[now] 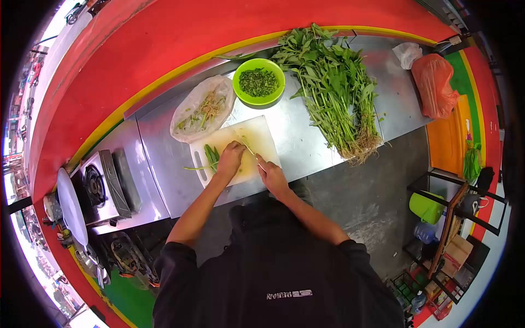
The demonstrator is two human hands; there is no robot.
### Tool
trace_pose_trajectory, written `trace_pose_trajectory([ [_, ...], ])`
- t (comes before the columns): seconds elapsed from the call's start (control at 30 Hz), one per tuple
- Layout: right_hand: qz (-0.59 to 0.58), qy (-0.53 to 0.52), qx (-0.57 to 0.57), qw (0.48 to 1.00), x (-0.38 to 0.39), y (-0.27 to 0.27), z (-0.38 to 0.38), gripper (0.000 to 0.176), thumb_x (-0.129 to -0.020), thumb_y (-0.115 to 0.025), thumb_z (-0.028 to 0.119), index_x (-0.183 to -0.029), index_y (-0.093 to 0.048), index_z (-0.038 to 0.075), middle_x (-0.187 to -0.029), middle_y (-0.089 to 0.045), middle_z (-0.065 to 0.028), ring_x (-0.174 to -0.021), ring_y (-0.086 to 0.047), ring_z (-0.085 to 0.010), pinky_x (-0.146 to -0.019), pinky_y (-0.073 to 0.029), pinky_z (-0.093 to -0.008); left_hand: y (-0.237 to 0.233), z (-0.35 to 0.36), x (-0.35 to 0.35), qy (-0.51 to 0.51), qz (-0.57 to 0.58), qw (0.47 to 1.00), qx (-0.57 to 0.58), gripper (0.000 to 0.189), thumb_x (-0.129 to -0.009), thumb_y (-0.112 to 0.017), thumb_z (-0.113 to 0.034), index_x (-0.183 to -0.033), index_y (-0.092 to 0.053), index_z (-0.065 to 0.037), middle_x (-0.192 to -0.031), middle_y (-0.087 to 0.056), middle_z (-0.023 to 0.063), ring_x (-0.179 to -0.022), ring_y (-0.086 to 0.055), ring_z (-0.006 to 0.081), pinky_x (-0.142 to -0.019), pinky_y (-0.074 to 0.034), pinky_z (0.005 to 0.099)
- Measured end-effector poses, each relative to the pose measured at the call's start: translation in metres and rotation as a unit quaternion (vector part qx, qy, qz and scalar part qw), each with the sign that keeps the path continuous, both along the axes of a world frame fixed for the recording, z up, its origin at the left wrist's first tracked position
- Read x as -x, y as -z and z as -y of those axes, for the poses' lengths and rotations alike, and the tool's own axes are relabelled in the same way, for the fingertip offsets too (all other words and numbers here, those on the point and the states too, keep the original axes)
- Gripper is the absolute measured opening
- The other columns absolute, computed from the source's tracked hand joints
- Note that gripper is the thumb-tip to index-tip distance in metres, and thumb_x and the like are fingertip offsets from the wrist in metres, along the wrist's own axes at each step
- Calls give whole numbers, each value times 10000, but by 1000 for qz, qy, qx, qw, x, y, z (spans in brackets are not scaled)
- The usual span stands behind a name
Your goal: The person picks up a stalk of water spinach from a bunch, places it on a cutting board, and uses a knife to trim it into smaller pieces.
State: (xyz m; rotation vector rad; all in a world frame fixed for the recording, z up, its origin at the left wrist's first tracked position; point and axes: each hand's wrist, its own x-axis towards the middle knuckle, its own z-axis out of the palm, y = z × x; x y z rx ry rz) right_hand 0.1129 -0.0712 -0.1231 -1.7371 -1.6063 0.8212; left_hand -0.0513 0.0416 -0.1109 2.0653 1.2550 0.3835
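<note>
My right hand (272,174) is closed around a knife (251,149), its thin blade slanting up and left over the white cutting board (267,131). Close beside the blade, my left hand (232,157) is closed, fingertips pressed down on green stems that its fingers mostly hide. Leafy greens (211,155) lie on the board left of that hand. Behind the board stands a lime-green bowl (236,91) of chopped greens (258,82). A clear plastic bag (183,112) at its left holds roots and stem scraps (208,108).
A large bunch of leafy greens with roots (339,90) covers the steel counter (306,158) to the right. Farther right sits an orange plastic bag (433,85). A gas stove (101,186) stands at the left end, and a rack (448,235) at the lower right.
</note>
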Motion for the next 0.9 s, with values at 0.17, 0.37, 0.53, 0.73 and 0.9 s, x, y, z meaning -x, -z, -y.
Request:
trace_pose_trajectory([
  [0.17, -24, 5, -3, 1000, 0, -9, 2, 418, -936, -612, 104, -1347, -568, 44, -743, -624, -217, -689, -628, -380, -650, -497, -468, 7, 0, 1, -3, 5, 1000, -27, 166, -902, -598, -67, -1018, -706, -19, -976, -651, 163, -935, -644, 357, -831, -533, 432],
  [0.37, -29, 9, 6, 1000, -1, -4, 8, 417, -933, -616, 99, -1344, -572, 44, -734, -620, -213, -684, -628, -371, -635, -492, -466, 2, 2, -2, -14, 6, 1000, -19, 165, -900, -597, -62, -1015, -708, -21, -969, -644, 160, -934, -642, 355, -828, -531, 433],
  [0.53, 9, 0, 7, 1000, 0, -4, -1, 424, -951, -587, 149, -1368, -541, 85, -771, -635, -229, -706, -638, -403, -644, -510, -515, 4, 4, -1, 1, 2, 1000, -29, 170, -897, -595, -50, -1018, -708, -15, -963, -634, 162, -926, -641, 357, -822, -530, 434],
  [0.73, -29, 4, 8, 1000, -2, -6, 10, 430, -951, -586, 145, -1374, -536, 93, -751, -630, -223, -706, -644, -398, -645, -510, -519, 7, 3, 0, -13, 14, 1000, -9, 179, -894, -589, -39, -1020, -712, -6, -956, -631, 164, -928, -640, 356, -818, -528, 436],
  [0.9, -14, 12, 11, 1000, -1, 0, 8, 419, -934, -609, 103, -1347, -566, 50, -728, -614, -225, -686, -628, -388, -643, -496, -481, 2, 2, -1, -12, 15, 1000, -16, 154, -887, -619, -12, -1005, -716, 10, -968, -660, 170, -876, -658, 355, -793, -528, 414],
])
